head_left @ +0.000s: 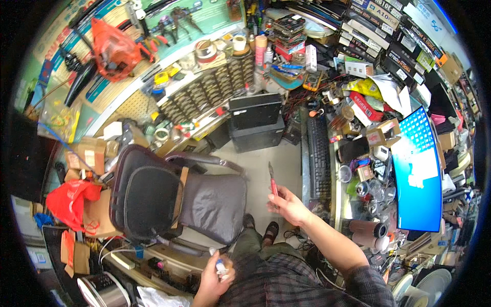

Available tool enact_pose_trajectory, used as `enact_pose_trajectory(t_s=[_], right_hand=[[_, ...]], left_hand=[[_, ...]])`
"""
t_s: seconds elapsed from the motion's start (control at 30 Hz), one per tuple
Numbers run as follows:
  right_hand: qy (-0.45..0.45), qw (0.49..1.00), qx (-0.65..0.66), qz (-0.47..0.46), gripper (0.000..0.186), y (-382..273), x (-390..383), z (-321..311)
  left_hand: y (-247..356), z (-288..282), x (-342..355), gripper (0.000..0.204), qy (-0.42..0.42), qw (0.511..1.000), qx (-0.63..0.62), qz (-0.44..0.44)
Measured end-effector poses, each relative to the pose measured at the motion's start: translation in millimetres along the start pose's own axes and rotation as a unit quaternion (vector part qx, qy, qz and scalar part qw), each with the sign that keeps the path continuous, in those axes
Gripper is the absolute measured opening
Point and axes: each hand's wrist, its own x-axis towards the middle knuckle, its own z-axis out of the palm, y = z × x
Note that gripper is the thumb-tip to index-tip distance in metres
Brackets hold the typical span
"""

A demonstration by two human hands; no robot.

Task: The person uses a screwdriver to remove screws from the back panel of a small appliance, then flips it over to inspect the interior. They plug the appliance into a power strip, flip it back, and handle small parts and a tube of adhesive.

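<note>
Two hands curl closed around things: the right hand (289, 206), near the frame's centre, grips a red-handled tool (273, 187); the left hand (214, 281), lower centre, holds a small white-and-blue object (221, 267).

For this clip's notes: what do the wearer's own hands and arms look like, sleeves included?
The right hand and left hand are both bare, without gloves. The right forearm is bare too, with no watch or cable visible on it; above it is a short, loose, dark plaid sleeve. The left sleeve cannot be made out.
</note>
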Motion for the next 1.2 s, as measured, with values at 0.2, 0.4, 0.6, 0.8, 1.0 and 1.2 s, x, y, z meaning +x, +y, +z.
enact_pose_trajectory(t_s=[0.2,0.4,0.6,0.8,1.0,1.2], right_hand=[[-0.057,0.985,-0.159,0.018,0.078,-107.4,88.8,14.5],[0.010,0.922,-0.379,-0.082,0.070,-200.7,187.1,91.5],[0.083,0.812,-0.548,-0.184,0.066,-324.6,324.9,161.3],[0.195,0.600,-0.676,-0.381,0.075,-450.9,489.1,156.7],[0.185,0.553,-0.675,-0.452,0.080,-491.9,578.1,196.9],[0.136,0.569,-0.715,-0.382,0.089,-558.8,636.2,169.2]], left_hand=[[56.5,-0.2,44.4,0.043,0.060,0.998,-0.018,0.024],[125.6,4.2,78.6,0.041,0.094,0.992,-0.045,0.063],[206.3,36.2,101.1,0.046,0.093,0.977,-0.036,0.189],[219.5,75.3,115.3,0.048,0.173,0.939,-0.082,0.287],[189.7,118.4,147.6,0.046,0.153,0.913,-0.299,0.233],[241.4,139.6,194.1,0.050,-0.101,0.884,-0.374,0.261]])
